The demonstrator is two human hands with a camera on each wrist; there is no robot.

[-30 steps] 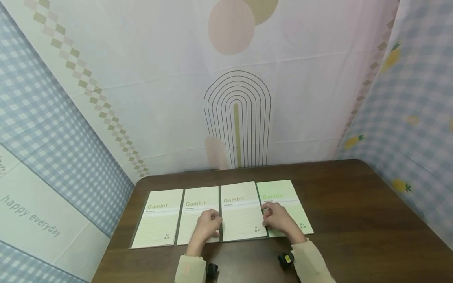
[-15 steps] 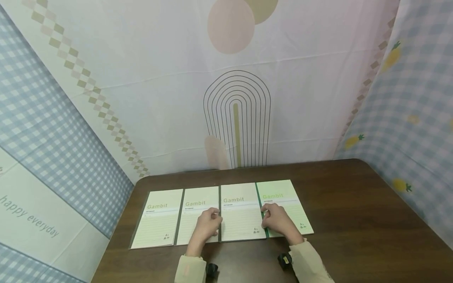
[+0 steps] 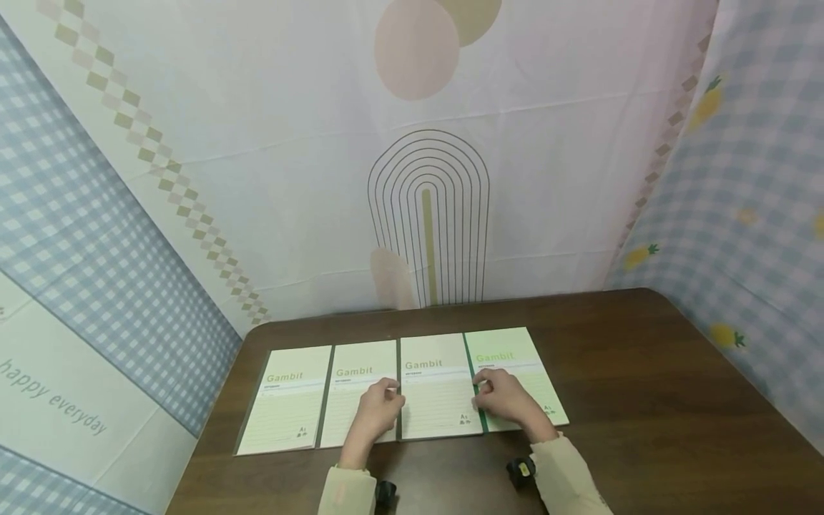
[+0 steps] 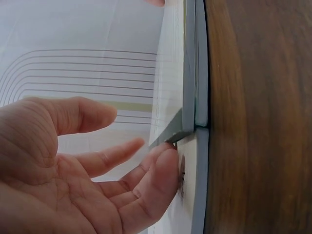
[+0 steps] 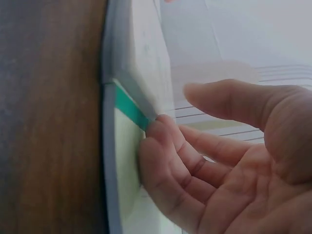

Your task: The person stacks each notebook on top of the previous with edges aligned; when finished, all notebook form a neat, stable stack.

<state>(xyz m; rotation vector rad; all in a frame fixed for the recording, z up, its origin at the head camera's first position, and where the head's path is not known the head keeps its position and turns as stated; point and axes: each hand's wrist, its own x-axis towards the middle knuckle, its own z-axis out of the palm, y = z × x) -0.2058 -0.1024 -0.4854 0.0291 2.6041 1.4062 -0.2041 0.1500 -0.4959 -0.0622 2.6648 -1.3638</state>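
Four notebooks marked "Gambit" lie in a row on the dark wooden table. My left hand (image 3: 375,409) rests over the second notebook (image 3: 362,361), fingertips at the left, spine edge of the third notebook (image 3: 435,400). Over the green notebook (image 3: 511,350) on the right is my right hand (image 3: 505,395), its fingertips against the third notebook's right edge. Both wrist views show each thumb apart from the relaxed fingers, which touch the edge without pinching it. In the right wrist view the green spine strip (image 5: 130,108) shows beside the fingertips.
The leftmost notebook (image 3: 290,400) lies beside the second one. Bare wooden table (image 3: 644,400) extends to the right. A patterned white cloth (image 3: 309,214) hangs behind the table, with blue checked cloth (image 3: 740,236) at the sides.
The third notebook has shifted slightly and its right side has come down flatter, so more of the green notebook's spine strip shows. Both hands have stayed almost in place.
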